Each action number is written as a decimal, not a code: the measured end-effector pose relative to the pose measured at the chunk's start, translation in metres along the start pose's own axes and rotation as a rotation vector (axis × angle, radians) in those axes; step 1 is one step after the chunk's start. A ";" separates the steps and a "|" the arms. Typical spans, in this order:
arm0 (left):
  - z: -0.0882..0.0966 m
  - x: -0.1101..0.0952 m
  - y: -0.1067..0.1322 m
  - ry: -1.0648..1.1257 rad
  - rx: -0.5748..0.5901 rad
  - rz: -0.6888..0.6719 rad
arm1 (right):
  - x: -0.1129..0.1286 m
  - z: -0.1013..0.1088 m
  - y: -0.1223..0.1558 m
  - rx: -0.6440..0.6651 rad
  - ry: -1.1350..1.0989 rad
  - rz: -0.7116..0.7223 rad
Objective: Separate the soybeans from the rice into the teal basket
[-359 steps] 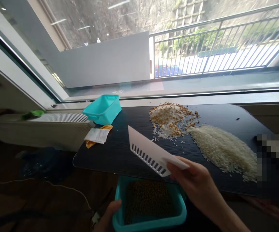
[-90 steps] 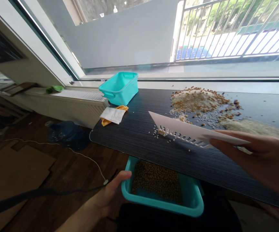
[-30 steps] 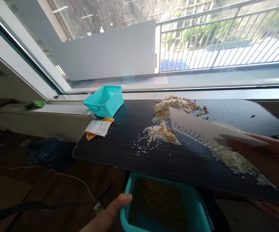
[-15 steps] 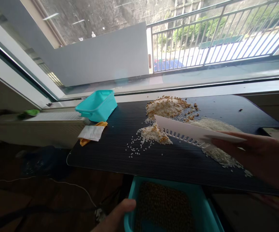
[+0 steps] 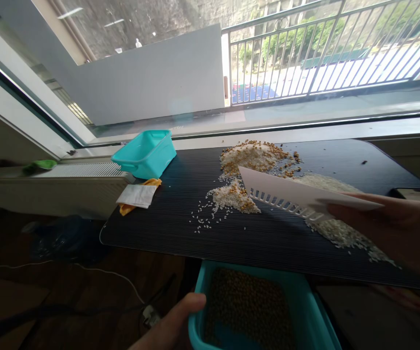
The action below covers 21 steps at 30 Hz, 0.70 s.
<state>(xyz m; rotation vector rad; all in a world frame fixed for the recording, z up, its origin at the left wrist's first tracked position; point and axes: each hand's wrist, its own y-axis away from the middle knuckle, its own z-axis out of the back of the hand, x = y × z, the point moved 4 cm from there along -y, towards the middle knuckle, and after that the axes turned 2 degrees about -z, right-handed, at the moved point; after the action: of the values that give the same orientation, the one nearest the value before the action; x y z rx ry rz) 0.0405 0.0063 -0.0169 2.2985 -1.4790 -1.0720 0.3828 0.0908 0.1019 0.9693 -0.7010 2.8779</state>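
Note:
My right hand (image 5: 395, 223) is closed round the end of a white slotted plastic scraper (image 5: 286, 190), held tilted above the dark table. Its free tip points left, over the edge of a pile of white rice mixed with yellow-brown grains (image 5: 249, 158). A smaller mixed heap of rice (image 5: 231, 197) lies just left of the tip. Mostly white rice (image 5: 335, 233) spreads below the scraper and hand. At the near table edge, my left hand (image 5: 180, 313) grips the left rim of a turquoise basin (image 5: 199, 304) holding many brown grains (image 5: 249, 301); its fingers under the rim are hidden.
Another turquoise basin (image 5: 155, 155) stands at the table's far left, by the window. A white packet (image 5: 137, 195) lies on an orange cloth (image 5: 126, 209) near it. A phone-like object (image 5: 417, 194) is at the right. A white cord (image 5: 115, 281) crosses the floor.
The scraper and my right hand have shifted slightly right. My left hand keeps its hold on the basin, and the heaps look the same.

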 end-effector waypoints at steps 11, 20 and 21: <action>0.040 0.021 0.013 -0.030 -0.006 -0.109 | -0.006 -0.002 0.009 0.091 -0.070 0.014; 0.020 0.006 -0.005 -0.036 -0.159 -0.051 | 0.006 0.001 0.017 0.076 -0.053 0.163; 0.021 0.007 -0.004 -0.034 -0.161 -0.055 | 0.005 0.003 0.017 0.072 -0.031 0.155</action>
<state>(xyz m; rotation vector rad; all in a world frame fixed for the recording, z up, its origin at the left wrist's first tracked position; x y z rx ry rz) 0.0313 0.0069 -0.0374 2.2313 -1.2960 -1.2035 0.3777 0.0737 0.1000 1.0130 -0.7091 3.0478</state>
